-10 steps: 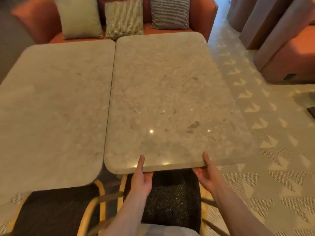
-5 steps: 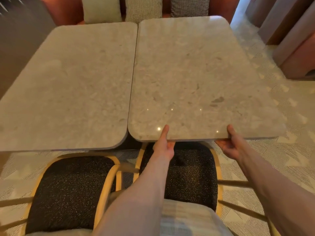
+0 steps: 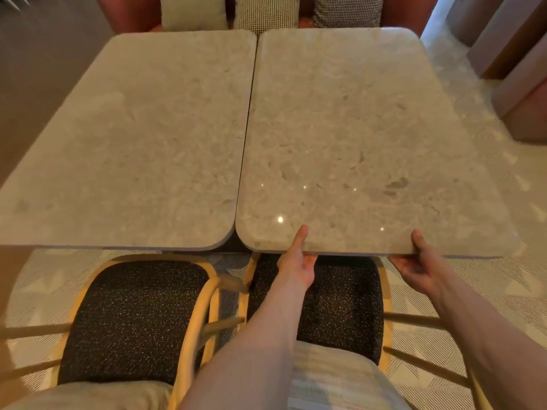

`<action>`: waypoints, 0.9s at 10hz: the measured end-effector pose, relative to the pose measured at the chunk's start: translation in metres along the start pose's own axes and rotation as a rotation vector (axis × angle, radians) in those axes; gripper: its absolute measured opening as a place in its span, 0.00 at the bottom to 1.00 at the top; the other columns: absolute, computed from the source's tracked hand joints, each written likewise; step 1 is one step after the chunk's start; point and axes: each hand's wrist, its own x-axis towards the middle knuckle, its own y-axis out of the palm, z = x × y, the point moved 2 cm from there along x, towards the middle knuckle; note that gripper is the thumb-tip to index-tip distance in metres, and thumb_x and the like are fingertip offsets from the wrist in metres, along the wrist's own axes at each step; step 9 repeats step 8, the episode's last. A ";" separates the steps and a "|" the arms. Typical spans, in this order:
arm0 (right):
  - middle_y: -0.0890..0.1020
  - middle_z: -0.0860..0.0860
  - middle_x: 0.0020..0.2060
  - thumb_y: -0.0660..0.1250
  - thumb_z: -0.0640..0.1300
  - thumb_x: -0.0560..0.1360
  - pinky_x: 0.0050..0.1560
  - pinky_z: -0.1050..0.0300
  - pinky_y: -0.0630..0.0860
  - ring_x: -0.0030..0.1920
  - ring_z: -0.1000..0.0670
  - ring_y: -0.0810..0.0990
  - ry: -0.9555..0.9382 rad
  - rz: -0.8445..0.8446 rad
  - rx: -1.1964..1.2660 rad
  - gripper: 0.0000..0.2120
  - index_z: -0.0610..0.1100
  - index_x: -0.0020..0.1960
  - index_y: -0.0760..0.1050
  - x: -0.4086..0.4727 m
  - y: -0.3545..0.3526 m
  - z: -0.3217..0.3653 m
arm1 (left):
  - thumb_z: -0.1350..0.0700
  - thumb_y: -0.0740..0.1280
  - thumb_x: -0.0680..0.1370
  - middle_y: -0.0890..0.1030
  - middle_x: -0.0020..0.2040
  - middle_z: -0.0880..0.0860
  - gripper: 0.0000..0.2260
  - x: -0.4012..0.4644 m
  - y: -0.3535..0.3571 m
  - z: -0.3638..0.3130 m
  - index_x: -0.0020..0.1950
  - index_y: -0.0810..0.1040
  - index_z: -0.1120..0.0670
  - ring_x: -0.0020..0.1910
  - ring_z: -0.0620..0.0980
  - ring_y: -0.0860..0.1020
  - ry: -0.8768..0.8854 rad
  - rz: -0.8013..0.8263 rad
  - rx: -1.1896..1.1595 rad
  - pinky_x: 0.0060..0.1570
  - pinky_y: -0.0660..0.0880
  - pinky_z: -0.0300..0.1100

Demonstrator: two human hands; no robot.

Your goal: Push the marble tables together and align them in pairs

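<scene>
My left hand point(image 3: 297, 259) and right hand point(image 3: 419, 265) each pinch the near edge of the right marble counter point(image 3: 349, 137), thumbs on top, fingers underneath. Left of my fingers, the left marble counter point(image 3: 142, 143) sits just beside it, a thin seam between.

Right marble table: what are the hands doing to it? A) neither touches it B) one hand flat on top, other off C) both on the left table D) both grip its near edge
D: the left hand and right hand each grip the near edge of the right marble table, thumbs on top.
</scene>
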 end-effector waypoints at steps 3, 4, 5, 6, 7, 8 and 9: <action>0.82 0.41 0.51 0.66 0.48 0.80 0.64 0.44 0.76 0.50 0.42 0.82 0.019 0.029 0.055 0.12 0.40 0.55 0.75 -0.001 0.000 -0.002 | 0.62 0.79 0.66 0.81 0.59 0.63 0.30 0.004 -0.002 -0.001 0.66 0.74 0.59 0.58 0.59 0.81 -0.021 0.042 0.010 0.65 0.75 0.56; 0.82 0.40 0.54 0.66 0.48 0.79 0.66 0.44 0.75 0.54 0.41 0.81 0.027 0.024 0.066 0.12 0.40 0.56 0.75 -0.001 -0.002 -0.001 | 0.62 0.79 0.65 0.81 0.60 0.63 0.31 0.006 -0.002 0.001 0.66 0.74 0.59 0.59 0.60 0.81 -0.044 0.058 -0.003 0.66 0.74 0.56; 0.81 0.40 0.57 0.66 0.48 0.80 0.67 0.44 0.75 0.57 0.41 0.81 0.037 0.016 0.070 0.12 0.39 0.57 0.74 0.000 0.000 -0.001 | 0.62 0.79 0.65 0.81 0.60 0.63 0.33 0.008 -0.004 -0.001 0.68 0.73 0.58 0.59 0.59 0.81 -0.041 0.082 -0.005 0.66 0.74 0.56; 0.81 0.40 0.52 0.62 0.51 0.82 0.57 0.44 0.80 0.52 0.41 0.82 0.039 -0.018 -0.131 0.14 0.39 0.55 0.73 0.002 0.000 0.004 | 0.61 0.78 0.66 0.81 0.61 0.62 0.33 0.009 -0.004 -0.006 0.68 0.72 0.58 0.59 0.59 0.81 -0.040 0.078 0.038 0.64 0.76 0.56; 0.82 0.38 0.45 0.59 0.47 0.83 0.51 0.50 0.81 0.44 0.43 0.83 0.032 -0.045 -0.740 0.15 0.34 0.57 0.74 -0.017 -0.009 0.019 | 0.53 0.74 0.75 0.79 0.61 0.65 0.24 -0.007 -0.010 -0.021 0.67 0.70 0.56 0.55 0.62 0.82 -0.064 0.022 0.453 0.51 0.82 0.53; 0.82 0.39 0.44 0.62 0.41 0.81 0.34 0.55 0.79 0.37 0.45 0.81 -0.205 -0.027 -1.075 0.12 0.32 0.57 0.75 -0.056 -0.006 0.035 | 0.54 0.65 0.82 0.82 0.54 0.63 0.18 -0.042 -0.028 -0.046 0.68 0.72 0.63 0.51 0.59 0.83 0.076 -0.050 0.792 0.49 0.81 0.50; 0.82 0.39 0.44 0.62 0.41 0.81 0.34 0.55 0.79 0.37 0.45 0.81 -0.205 -0.027 -1.075 0.12 0.32 0.57 0.75 -0.056 -0.006 0.035 | 0.54 0.65 0.82 0.82 0.54 0.63 0.18 -0.042 -0.028 -0.046 0.68 0.72 0.63 0.51 0.59 0.83 0.076 -0.050 0.792 0.49 0.81 0.50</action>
